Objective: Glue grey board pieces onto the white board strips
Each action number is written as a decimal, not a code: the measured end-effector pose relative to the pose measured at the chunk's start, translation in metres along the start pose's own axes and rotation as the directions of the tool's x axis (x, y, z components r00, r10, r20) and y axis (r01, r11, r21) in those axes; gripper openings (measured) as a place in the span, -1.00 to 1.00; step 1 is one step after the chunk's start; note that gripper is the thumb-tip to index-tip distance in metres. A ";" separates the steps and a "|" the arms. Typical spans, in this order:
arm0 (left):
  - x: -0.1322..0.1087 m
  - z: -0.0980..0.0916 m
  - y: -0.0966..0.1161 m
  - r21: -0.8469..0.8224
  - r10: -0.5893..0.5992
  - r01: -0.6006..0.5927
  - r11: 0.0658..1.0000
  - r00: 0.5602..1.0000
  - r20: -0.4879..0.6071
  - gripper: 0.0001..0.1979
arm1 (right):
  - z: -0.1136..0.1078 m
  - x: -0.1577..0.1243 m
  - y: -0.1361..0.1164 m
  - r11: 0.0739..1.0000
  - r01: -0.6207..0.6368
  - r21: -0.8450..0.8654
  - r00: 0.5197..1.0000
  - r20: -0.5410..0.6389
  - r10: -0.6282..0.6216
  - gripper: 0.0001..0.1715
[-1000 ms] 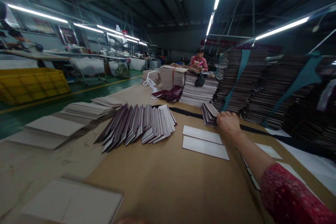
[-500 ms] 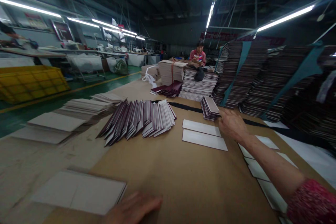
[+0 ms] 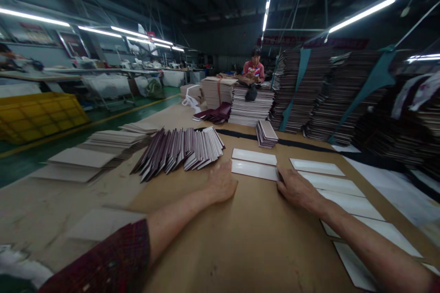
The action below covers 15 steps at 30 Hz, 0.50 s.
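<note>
Two white rectangular panels [image 3: 253, 156] with dark edges lie one behind the other on the brown tabletop [image 3: 254, 233]. My left hand [image 3: 222, 182] is at the left end of the nearer white panel [image 3: 254, 170], fingers closed in at its edge. At the opposite end of that panel, my right hand [image 3: 297, 188] grips the edge between thumb and fingers. Left of the hands, many thin maroon-and-white panels [image 3: 178, 151] lean in a fanned row. A small stack of narrow panels [image 3: 266, 133] sits behind the white ones.
A column of white panels [image 3: 347, 201] runs under and beside my right forearm. Grey-beige boards [image 3: 80, 158] lie at left, with another board [image 3: 103, 223] near my left sleeve. Tall bundled stacks [image 3: 295, 87] stand at the back right. A person [image 3: 253, 71] is beyond the stacks.
My left hand has moved forward and right from the near-left boards to the white panel. My right hand has drawn back from the small stack to the panel's right end.
</note>
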State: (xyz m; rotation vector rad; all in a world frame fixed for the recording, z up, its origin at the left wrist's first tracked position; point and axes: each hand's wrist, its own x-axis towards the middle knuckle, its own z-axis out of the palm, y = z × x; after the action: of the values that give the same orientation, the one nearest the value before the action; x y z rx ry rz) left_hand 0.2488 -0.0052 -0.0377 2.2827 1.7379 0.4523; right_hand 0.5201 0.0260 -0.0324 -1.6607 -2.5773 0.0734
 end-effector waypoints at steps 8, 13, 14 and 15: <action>-0.102 -0.030 0.024 -0.079 -0.029 0.041 0.996 0.990 0.137 -0.39 | 0.013 -0.101 -0.020 0.988 0.138 0.067 0.989 -0.058 -0.134 -0.40; -0.188 -0.027 0.039 -0.219 0.056 -0.037 0.975 0.995 0.081 -0.27 | 0.034 -0.181 -0.039 0.940 0.337 -0.053 0.858 -0.394 -0.330 -0.29; -0.203 -0.025 0.043 -0.222 0.073 -0.054 0.973 0.994 0.078 -0.24 | 0.038 -0.193 -0.039 0.926 0.374 -0.057 0.822 -0.441 -0.359 -0.26; -0.217 -0.025 0.046 -0.222 0.091 -0.069 0.973 0.992 0.090 -0.21 | 0.042 -0.202 -0.038 0.912 0.409 -0.042 0.793 -0.478 -0.378 -0.23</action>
State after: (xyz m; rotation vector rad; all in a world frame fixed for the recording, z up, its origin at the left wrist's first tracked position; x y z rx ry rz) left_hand 0.2271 -0.2269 -0.0194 2.1848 1.4750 0.5089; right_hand 0.5655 -0.1738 -0.0787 -0.9254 -2.4258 -0.2465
